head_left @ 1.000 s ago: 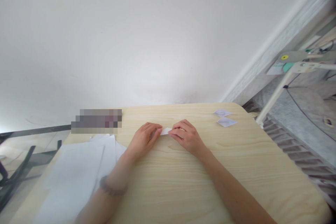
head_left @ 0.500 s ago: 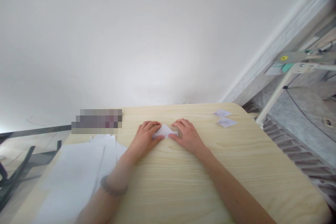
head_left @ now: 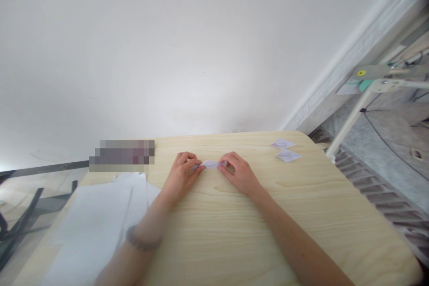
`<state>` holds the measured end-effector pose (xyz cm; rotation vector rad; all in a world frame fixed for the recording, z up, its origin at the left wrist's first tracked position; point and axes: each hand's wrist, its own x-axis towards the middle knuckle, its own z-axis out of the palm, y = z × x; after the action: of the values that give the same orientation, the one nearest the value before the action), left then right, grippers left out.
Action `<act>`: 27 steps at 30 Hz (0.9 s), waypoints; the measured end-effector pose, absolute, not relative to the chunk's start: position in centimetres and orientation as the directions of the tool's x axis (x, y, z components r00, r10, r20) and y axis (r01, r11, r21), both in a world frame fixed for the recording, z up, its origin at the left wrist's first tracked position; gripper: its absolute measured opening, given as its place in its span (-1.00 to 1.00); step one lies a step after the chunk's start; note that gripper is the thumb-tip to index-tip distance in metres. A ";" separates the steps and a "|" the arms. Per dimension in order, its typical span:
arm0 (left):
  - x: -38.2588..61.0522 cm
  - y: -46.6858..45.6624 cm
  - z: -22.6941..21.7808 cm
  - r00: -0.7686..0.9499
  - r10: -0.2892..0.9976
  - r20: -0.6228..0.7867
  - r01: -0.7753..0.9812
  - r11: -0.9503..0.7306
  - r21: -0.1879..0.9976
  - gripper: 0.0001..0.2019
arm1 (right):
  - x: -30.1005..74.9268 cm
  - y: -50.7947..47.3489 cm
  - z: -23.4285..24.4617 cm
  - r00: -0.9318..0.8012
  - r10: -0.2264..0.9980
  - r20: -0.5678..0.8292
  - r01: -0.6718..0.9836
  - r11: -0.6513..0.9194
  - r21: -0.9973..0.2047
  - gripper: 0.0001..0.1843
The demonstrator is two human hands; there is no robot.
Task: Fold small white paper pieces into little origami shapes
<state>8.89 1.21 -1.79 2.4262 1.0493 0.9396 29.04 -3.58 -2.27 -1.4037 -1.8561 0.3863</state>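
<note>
Between my two hands is a small folded white paper (head_left: 211, 164), low and narrow with a peaked middle. My left hand (head_left: 183, 170) pinches its left end between thumb and fingers. At the opposite end, my right hand (head_left: 238, 170) grips the paper the same way, thumb nearer to me. The fingertips cover both ends of the paper. Off to the right lie two folded paper pieces (head_left: 288, 156), pointed at both ends, one just behind the other.
A pile of white paper sheets (head_left: 97, 210) lies on the left of the wooden table (head_left: 214, 241). Behind it is a blurred-out patch (head_left: 122, 155). The white wall (head_left: 201, 53) rises at the table's far edge. A pale metal stand (head_left: 351, 118) is at the right.
The paper between my hands has gone from a taller triangular shape to a low, narrow one. My fingers have closed in on its two ends.
</note>
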 end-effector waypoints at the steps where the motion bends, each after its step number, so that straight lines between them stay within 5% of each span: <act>1: 8.9 1.2 -1.9 0.503 0.738 0.451 0.528 -0.675 0.516 -0.88 | 29.0 -3.6 -2.2 -0.107 0.911 0.399 0.682 0.359 -0.637 -0.92; 11: 9.0 0.8 -1.2 0.578 0.679 0.452 0.597 -0.730 0.333 -0.89 | 28.2 -3.9 -1.8 -0.194 0.866 0.462 0.676 0.459 -0.576 -0.92; 21: 8.8 1.1 -1.4 0.546 0.695 0.467 0.599 -0.714 0.362 -0.89 | 28.4 -3.7 -1.9 -0.120 0.887 0.446 0.611 0.420 -0.671 -0.87; 27: 9.0 0.8 -1.1 0.540 0.726 0.427 0.538 -0.687 0.488 -0.85 | 28.4 -3.7 -1.9 -0.033 0.870 0.491 0.610 0.407 -0.680 -0.90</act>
<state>9.03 0.80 -1.14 2.4818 1.0494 0.8925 28.43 -3.66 -1.89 -1.2966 -1.7373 0.3520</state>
